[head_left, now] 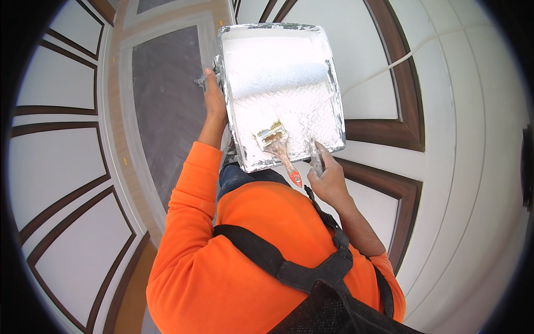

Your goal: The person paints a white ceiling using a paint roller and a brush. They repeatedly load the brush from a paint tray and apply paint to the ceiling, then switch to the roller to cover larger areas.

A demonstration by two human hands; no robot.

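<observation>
A paint tray [337, 119] smeared with white paint is held up before my chest, its ribbed slope nearest me. My left hand [214, 100] grips the left side of the tray, thumb up along the rim and the other fingers hidden. A paintbrush [281, 147] with a worn wooden, red-tipped handle lies on the slope, bristles inward, handle jutting over the near edge. At the near right corner my right hand [329, 177] is closed around a grey, paint-crusted handle [316, 157]. What that handle belongs to, I cannot make out.
Pale panels [69, 164] with dark brown trim line the left side. More dark trim [410, 89] frames white panels on the right. A thin pale cord [397, 62] runs across there. Below lies a grey floor strip [161, 94] with a lighter border.
</observation>
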